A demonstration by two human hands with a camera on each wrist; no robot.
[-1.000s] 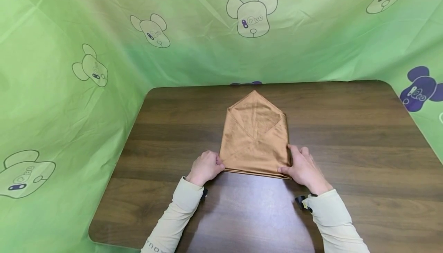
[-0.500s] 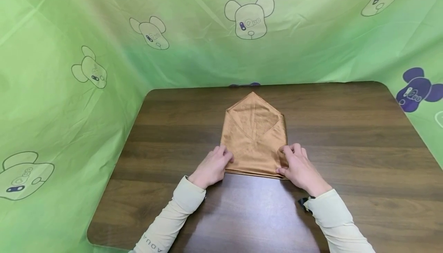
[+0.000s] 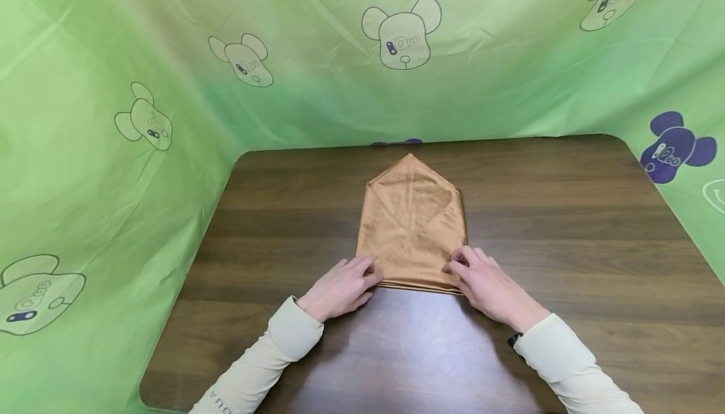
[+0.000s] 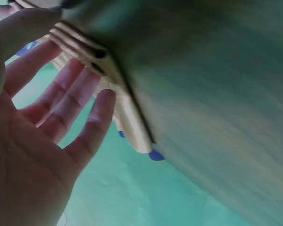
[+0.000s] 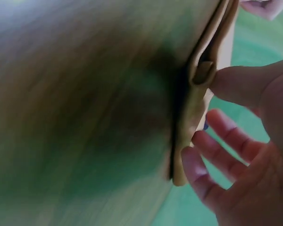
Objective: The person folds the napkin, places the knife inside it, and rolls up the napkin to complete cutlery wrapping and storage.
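Note:
A folded bronze-coloured satin cloth (image 3: pixel 412 238) lies on the table, its point toward the far side and its straight layered edge toward me. At the near left corner of the cloth, my left hand (image 3: pixel 342 285) touches it with relaxed fingers; the left wrist view shows its fingertips (image 4: pixel 105 96) against the folded layers (image 4: pixel 78 40). My right hand (image 3: pixel 493 285) touches the near right corner. In the right wrist view its thumb rests at the rolled edge (image 5: pixel 205 70), with the other fingers loosely bent along the side of the cloth.
The brown wood-grain table (image 3: pixel 566 212) has rounded corners. Green fabric (image 3: pixel 317 99) printed with bear heads hangs behind it and along both sides. Light reflects off the tabletop (image 3: pixel 413 338) between the forearms.
My left hand has shifted from the cloth's left edge onto its near left corner. The right hand has moved slightly inward over the near right corner. The cloth keeps its shape.

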